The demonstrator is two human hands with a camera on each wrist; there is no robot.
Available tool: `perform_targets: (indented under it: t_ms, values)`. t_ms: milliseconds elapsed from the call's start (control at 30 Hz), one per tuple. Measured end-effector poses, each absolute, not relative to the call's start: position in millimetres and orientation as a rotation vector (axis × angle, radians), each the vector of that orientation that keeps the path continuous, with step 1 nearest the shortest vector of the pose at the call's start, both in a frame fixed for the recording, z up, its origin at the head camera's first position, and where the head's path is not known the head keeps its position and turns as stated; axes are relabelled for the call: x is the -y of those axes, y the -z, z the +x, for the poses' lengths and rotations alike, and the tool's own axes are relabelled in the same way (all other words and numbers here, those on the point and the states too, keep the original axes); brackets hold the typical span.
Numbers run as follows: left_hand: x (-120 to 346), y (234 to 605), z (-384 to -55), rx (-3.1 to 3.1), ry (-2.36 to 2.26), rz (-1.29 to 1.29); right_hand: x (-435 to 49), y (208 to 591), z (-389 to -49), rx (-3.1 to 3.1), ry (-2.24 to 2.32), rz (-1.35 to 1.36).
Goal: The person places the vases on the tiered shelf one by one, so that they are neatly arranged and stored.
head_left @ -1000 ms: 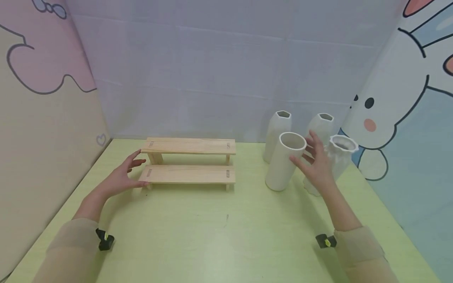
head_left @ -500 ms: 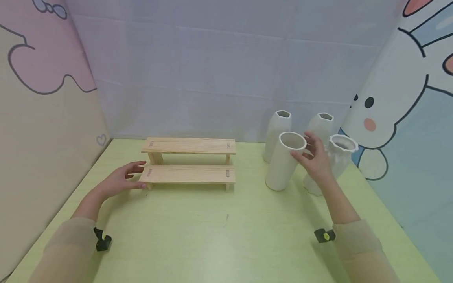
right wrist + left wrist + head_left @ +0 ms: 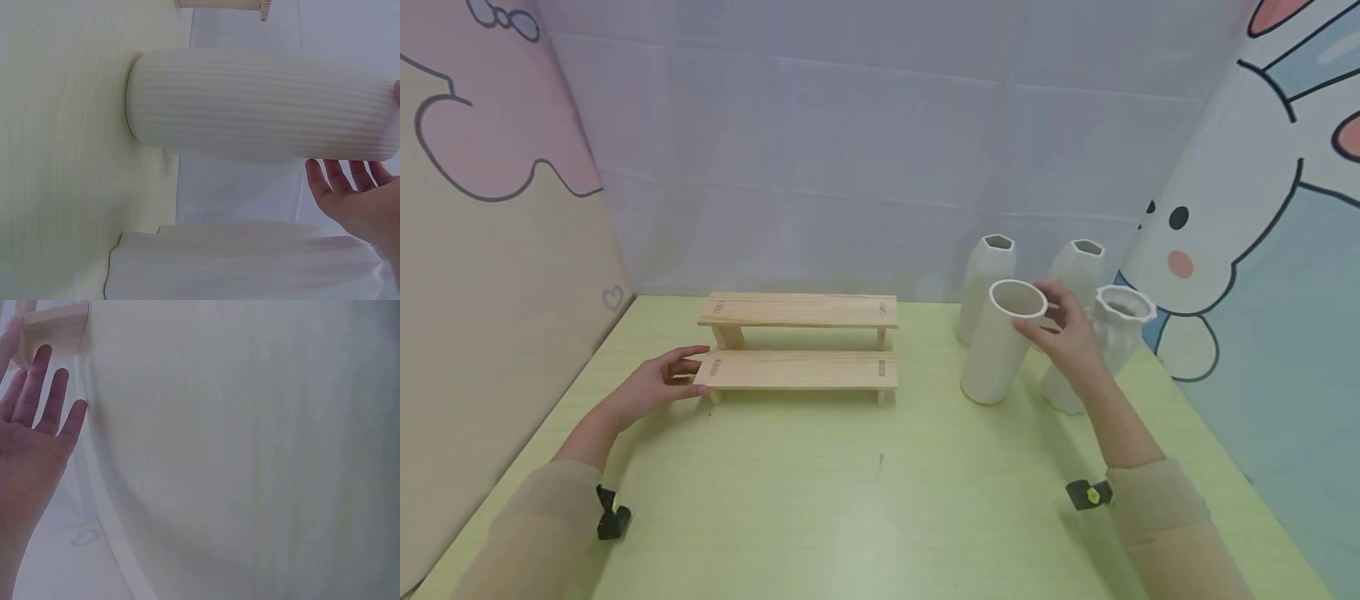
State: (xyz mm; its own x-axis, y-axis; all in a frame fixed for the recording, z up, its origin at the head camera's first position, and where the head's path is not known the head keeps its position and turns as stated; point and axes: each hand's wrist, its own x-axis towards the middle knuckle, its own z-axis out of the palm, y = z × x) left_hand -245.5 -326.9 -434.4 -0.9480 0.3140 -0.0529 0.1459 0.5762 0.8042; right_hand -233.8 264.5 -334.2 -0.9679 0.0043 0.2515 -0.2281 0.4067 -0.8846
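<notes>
In the head view, my right hand point(image 3: 1072, 346) is at the upper right side of a tall white cylindrical vase point(image 3: 1000, 354). Its thumb lies over the front below the rim, fingers round the far side; the right wrist view shows the fingertips against the vase's ribbed wall point(image 3: 250, 103). The vase stands on the table. My left hand point(image 3: 651, 387) is at the left end of a two-step wooden rack point(image 3: 801, 369), thumb by the lower board's front corner. From the left wrist, the fingers look extended and spread beside the rack point(image 3: 56, 328); contact is unclear.
A white vase with a wavy rim point(image 3: 1116, 333) stands just right of my right hand. Two white vases with angular mouths, a left one point(image 3: 988, 279) and a right one point(image 3: 1078, 267), stand behind. The pale table point(image 3: 850, 500) meets a cloth backdrop point(image 3: 850, 167).
My right hand has drawn in closer around the cylindrical vase. My left hand's fingers have lowered and come nearer the rack's end. Vases and rack look unmoved.
</notes>
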Motion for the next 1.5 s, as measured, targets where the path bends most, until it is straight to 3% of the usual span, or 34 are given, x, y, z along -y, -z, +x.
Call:
perform_targets:
  t_ms: [1067,1500]
  values:
    - [326,444,-243,-2.56,-1.393,0.372,-260,336,-235,2.486,-1.508,0.106]
    - [327,436,-246,-2.553,-1.314,0.368,-250,317,-231,2.536,-1.467,0.099]
